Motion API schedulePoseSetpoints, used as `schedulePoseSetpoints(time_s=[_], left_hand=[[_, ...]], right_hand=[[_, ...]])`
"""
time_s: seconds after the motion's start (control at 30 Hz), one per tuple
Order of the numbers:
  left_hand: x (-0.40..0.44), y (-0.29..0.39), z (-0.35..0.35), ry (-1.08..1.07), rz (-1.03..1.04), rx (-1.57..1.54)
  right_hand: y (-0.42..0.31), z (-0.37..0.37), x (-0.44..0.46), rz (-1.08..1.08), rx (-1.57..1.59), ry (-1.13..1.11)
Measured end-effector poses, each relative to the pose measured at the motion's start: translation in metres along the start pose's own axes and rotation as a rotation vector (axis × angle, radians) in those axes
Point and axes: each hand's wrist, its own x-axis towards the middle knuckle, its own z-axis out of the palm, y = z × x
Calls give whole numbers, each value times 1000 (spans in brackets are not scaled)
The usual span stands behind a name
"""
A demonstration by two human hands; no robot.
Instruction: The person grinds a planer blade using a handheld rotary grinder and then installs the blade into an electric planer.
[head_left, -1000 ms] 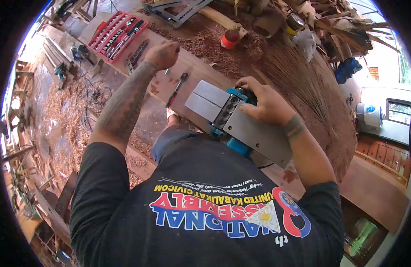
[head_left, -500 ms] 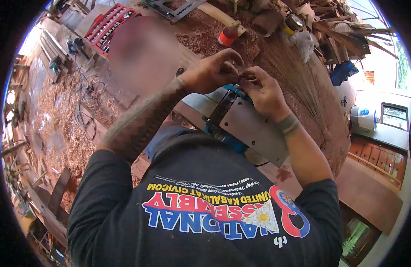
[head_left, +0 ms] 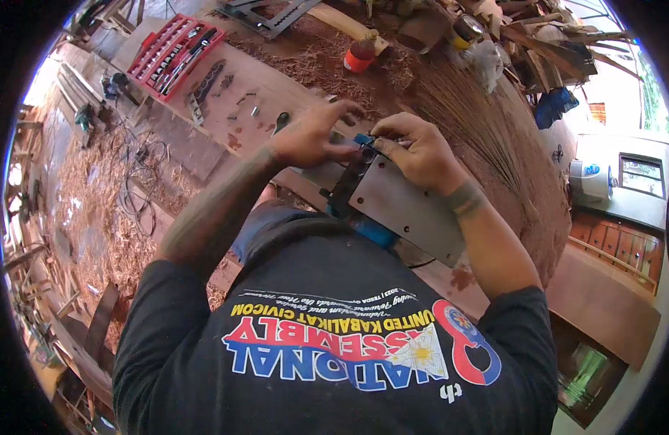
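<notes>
An electric hand planer (head_left: 410,206) lies upside down on a board in front of me, its flat metal sole facing up and its blue body showing at the edges. My right hand (head_left: 425,152) grips the planer's far end, thumb and fingers closed at the blue edge near the blade slot. Whether a small part sits in that pinch is hidden. My left hand (head_left: 314,134) is just to the left, fingers apart and thumb reaching to the planer's side. A dark-handled tool (head_left: 281,120) lies beside my left wrist, partly covered.
Farther along the board (head_left: 273,85) lie several small metal parts (head_left: 226,83) and a red socket set case (head_left: 176,56). Beyond are a red-orange container (head_left: 360,56), a metal frame (head_left: 269,14) and scrap wood (head_left: 545,61). A cable (head_left: 135,185) curls among wood shavings at left.
My left hand has moved left and down, away from my right fingers, and opened. My right hand has shifted slightly left. A blurred round shape over the board is gone, exposing parts and tools.
</notes>
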Motion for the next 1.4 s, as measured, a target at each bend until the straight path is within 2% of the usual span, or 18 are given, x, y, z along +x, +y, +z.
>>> schedulePoseSetpoints(time_s=[0.17,0.37,1.07,1.4], left_hand=[[-18,3,16,-64,-89,264],[-15,11,12,-102,-132,200],[-22,10,17,-13,-39,245],[-23,11,18,9,-22,247]], right_hand=[[3,1,1,-90,-119,-21],[13,3,2,-193,-220,-30],[6,18,-3,-217,-536,-12],[5,14,-2,-273,-464,-29]])
